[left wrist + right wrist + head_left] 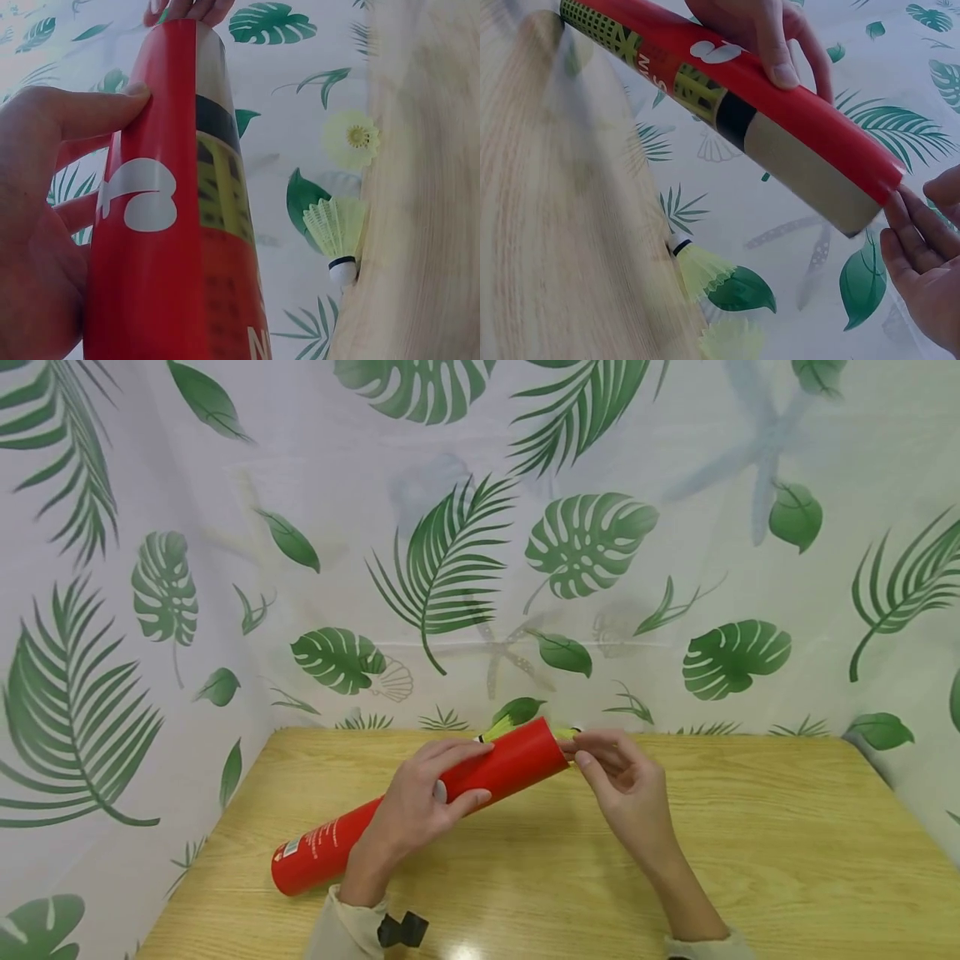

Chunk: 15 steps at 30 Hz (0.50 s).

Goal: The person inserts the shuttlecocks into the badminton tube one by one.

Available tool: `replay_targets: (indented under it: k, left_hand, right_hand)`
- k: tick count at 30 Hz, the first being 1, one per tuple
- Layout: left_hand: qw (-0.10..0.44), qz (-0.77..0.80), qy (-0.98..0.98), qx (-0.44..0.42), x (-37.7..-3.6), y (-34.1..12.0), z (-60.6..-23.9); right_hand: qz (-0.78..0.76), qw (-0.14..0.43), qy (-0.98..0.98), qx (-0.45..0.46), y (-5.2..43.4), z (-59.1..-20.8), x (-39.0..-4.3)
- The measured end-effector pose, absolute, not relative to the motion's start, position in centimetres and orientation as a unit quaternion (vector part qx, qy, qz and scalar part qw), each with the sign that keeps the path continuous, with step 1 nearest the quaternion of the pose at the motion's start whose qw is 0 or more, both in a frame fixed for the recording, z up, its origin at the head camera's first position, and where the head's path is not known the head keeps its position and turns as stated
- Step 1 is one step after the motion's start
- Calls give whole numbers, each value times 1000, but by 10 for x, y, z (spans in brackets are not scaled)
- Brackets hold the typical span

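Note:
A long red shuttlecock tube [517, 760] slants up to the right, its lower left end close to the wooden table. My left hand [420, 797] grips it around the upper half, thumb and fingers on opposite sides. Through a clear side strip, yellow shuttlecocks [615, 37] show in the lower part; near the mouth the strip looks pale, past a dark band. My right hand [626, 793] is at the tube's upper end, its fingers [919, 232] extended and touching the rim, the thumb apart. I see nothing in that hand. The tube's inside is hidden.
Two yellow shuttlecocks stand or lie at the table's back edge: one on its side [337, 232], the other with its skirt facing the camera [352, 139]. A leaf-printed white curtain [465, 568] rises right behind the wooden table [787, 827] and along its left side.

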<state>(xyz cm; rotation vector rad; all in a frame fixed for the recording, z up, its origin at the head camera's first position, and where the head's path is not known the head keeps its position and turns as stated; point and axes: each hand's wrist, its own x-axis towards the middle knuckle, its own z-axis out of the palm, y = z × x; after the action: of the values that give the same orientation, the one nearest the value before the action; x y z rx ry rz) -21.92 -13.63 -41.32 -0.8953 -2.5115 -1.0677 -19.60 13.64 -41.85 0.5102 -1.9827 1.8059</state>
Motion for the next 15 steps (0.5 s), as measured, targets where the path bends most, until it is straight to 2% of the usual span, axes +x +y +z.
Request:
replay_targets:
  k: [7, 15]
  left_hand:
    - [160, -373, -868, -285, -226, -154, -413]
    - [181, -383, -870, -251, -232, -176, -411]
  right_hand:
    - [652, 200, -702, 202, 139, -424, -203]
    - [628, 180, -737, 176, 123, -441, -220]
